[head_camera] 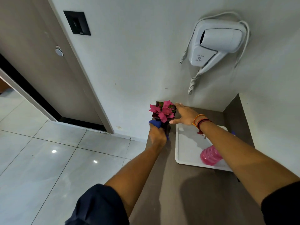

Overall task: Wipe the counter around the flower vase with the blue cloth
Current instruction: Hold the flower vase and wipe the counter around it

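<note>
The blue cloth, mostly hidden, is being gripped in the closed left hand at the vase base, far-left worktop corner. The vase rim is being touched by the spread right hand. The pink bottle is being partly covered by the forearm.

Single head view, looking forward and down over counter corner toward wall, arms close below
</note>
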Demonstrator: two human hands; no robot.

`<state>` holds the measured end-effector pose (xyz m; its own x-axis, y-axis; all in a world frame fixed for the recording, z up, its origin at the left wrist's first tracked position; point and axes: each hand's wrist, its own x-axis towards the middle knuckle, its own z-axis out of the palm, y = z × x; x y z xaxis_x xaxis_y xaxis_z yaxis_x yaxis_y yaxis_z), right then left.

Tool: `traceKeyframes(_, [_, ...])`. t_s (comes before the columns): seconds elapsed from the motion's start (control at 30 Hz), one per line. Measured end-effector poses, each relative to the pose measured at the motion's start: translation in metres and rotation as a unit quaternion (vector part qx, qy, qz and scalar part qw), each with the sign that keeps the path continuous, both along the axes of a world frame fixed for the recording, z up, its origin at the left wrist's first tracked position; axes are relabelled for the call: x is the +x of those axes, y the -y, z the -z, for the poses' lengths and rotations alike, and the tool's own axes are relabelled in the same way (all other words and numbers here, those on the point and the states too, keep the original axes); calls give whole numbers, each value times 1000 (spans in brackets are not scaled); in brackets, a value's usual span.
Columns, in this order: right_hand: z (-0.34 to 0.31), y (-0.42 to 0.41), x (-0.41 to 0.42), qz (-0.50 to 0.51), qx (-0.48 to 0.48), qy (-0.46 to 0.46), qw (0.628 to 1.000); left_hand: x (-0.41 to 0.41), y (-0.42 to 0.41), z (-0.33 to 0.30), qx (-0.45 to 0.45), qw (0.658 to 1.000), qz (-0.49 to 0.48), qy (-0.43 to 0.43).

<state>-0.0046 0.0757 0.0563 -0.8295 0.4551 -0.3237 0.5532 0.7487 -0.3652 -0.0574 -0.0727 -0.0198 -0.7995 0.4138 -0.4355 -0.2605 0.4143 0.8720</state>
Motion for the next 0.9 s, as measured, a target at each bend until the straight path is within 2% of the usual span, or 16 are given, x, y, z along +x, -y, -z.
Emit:
traceKeyframes(0.17, [-5, 4, -1, 20, 2, -9, 1000, 29, -28, 0, -41, 997, 46, -34])
traceKeyframes(0.27, [-5, 4, 5, 35, -12, -21, 999, 60, -35, 4, -85, 984, 138, -72])
traceKeyframes(0.33, [-6, 7, 9, 41, -13, -22, 999, 70, -34, 9, -90, 981, 160, -70])
traceKeyframes(0.5, [-9, 10, -3, 20, -9, -2, 1000, 32, -21, 27, -160, 987, 18, -9])
traceKeyframes(0.6, [-11, 9, -1, 24, -4, 2, 1000, 11, -23, 26, -143, 989, -22, -10])
traceKeyframes(0.73, [-10, 7, -4, 29, -14, 2, 999, 14, -38, 31, -157, 984, 65, -52])
traceKeyframes(0.9, [-9, 6, -4, 32, -23, -7, 999, 49, -39, 47, -208, 955, 190, -88])
